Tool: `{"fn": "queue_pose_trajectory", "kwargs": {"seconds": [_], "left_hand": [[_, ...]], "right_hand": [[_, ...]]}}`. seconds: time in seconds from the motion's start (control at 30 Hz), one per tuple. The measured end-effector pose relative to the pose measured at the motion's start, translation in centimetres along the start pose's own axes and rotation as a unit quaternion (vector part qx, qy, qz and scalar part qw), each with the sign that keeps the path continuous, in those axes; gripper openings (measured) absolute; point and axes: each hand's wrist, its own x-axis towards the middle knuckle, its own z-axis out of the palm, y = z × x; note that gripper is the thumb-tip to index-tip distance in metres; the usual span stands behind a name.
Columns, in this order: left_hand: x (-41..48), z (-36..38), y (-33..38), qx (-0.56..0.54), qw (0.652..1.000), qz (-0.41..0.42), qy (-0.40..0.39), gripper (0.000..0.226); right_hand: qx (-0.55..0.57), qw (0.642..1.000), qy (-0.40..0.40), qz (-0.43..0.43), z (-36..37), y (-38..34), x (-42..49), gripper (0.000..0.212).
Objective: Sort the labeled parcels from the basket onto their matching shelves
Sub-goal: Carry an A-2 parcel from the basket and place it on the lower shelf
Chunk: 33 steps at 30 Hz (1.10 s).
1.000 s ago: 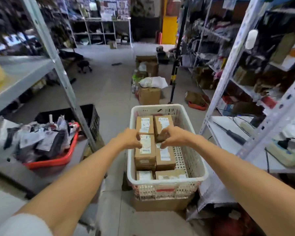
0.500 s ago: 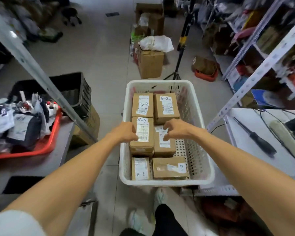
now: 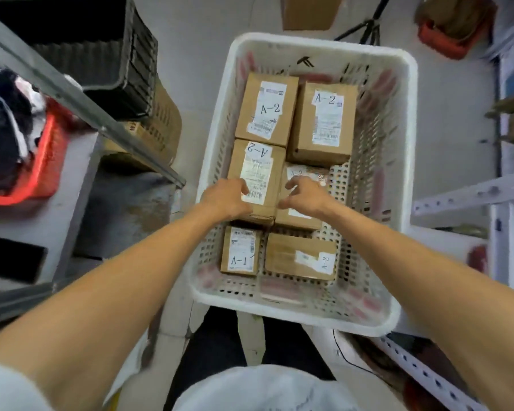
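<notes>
Hands, since half a second ago: both have drawn back toward the near end of the middle-left A-2 parcel (image 3: 257,173), and the view has tipped to look almost straight down.
Left hand (image 3: 226,200): fingers curled over that parcel's near left corner, fingertips on its barcode label; a grip, by the look of it.
Right hand (image 3: 307,197): just apart from the left, fingers curled above the middle-right parcel (image 3: 301,175), thumb reaching toward the first parcel's right edge. It is blurred, so whether it has hold of anything cannot be told.
White plastic basket (image 3: 294,313): six cardboard parcels in three rows of two.
Labels: the near-left parcel (image 3: 241,252) reads A-1; the others read A-2, the middle-right one faintly.
Middle-left A-2 parcel, position: in the basket, standing higher than its right neighbour, label upside-down to the wearer.
Handling, judged: small taped carton, stiff-walled, likely light; bare cardboard grips well, glossy label and tape less so.
Hold, judged: the two long side faces, hands opposed. The left side lies close to the basket wall, so tip the near end up first.
Surroundings: red tray (image 3: 42,161), black crate (image 3: 101,54), grey shelf upright (image 3: 72,93) to the left.
</notes>
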Motion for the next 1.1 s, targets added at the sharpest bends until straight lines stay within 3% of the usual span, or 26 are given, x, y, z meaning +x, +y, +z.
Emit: {"fn": "queue_pose_trajectory", "kwargs": {"seconds": [0.1,0.2,0.33,0.47,0.7,0.8,0.97,1.1], "left_hand": [[2.7,2.1,-0.5,-0.016,0.999,-0.009,0.027,0.052],[4.7,3.8,-1.7,-0.018,0.998,-0.016,0.062,0.050],[6.2,5.3,-3.0,-0.019,0.996,-0.016,0.084,0.048],[7.2,5.9,-3.2,-0.053,0.992,0.001,0.116,0.043],[7.3,6.7,-2.8,-0.074,0.991,-0.028,0.104,0.057],[7.6,7.3,-2.5,-0.119,0.990,-0.036,0.072,0.070],[8.6,10.0,-2.1,-0.216,0.973,-0.059,-0.060,0.087],[9.2,11.8,-1.3,-0.317,0.944,-0.071,-0.063,0.100]], "right_hand": [[0.035,0.998,0.042,0.021,2.2,1.1,3.6,0.054],[0.037,0.995,0.086,0.038,4.6,1.9,7.0,0.083],[0.177,0.979,0.075,0.073,7.0,2.1,10.3,0.107],[0.311,0.943,0.049,0.109,7.6,2.7,11.9,0.085],[0.284,0.948,0.082,0.120,7.2,3.6,10.9,0.060],[0.266,0.951,0.094,0.129,6.7,5.7,9.3,0.064],[0.301,0.936,0.119,0.136,6.3,9.6,6.5,0.083],[0.304,0.942,0.108,0.095,6.3,10.2,6.3,0.090]]}}
